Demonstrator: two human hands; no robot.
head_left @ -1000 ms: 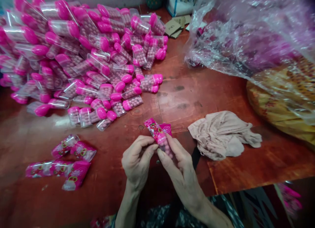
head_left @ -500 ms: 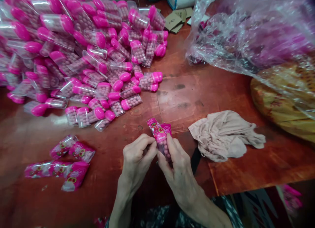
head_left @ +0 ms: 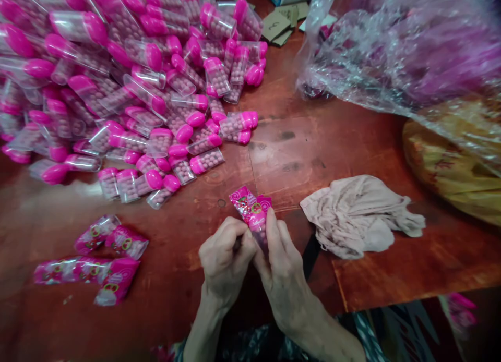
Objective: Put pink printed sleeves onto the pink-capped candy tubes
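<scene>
Between my hands is a small clear tube of pink candy balls [head_left: 258, 236], with a pink printed wrapper sleeve [head_left: 250, 205] around its upper part. My right hand [head_left: 284, 257] grips the tube from the right, thumb and fingers on either side. My left hand [head_left: 227, 255] is closed in a pinch at the sleeve's lower left edge; the fingertips partly hide what they pinch. To the left lie several wrapped tubes [head_left: 117, 281], their sleeves pink with printed pictures. A large heap of unwrapped candy tubes with pink caps [head_left: 160, 140] spreads behind them.
A crumpled beige cloth [head_left: 360, 216] lies right of my hands on the reddish wooden table [head_left: 289, 153]. Behind it are a large clear plastic bag [head_left: 376, 64] with pink contents and a round yellow-covered tray [head_left: 442, 169]. Cardboard pieces [head_left: 277, 25] lie at the back.
The sleeve sits lower over the tube, covering more of the candy balls. My left hand has shifted slightly right, closer to my right hand. The view has moved a little.
</scene>
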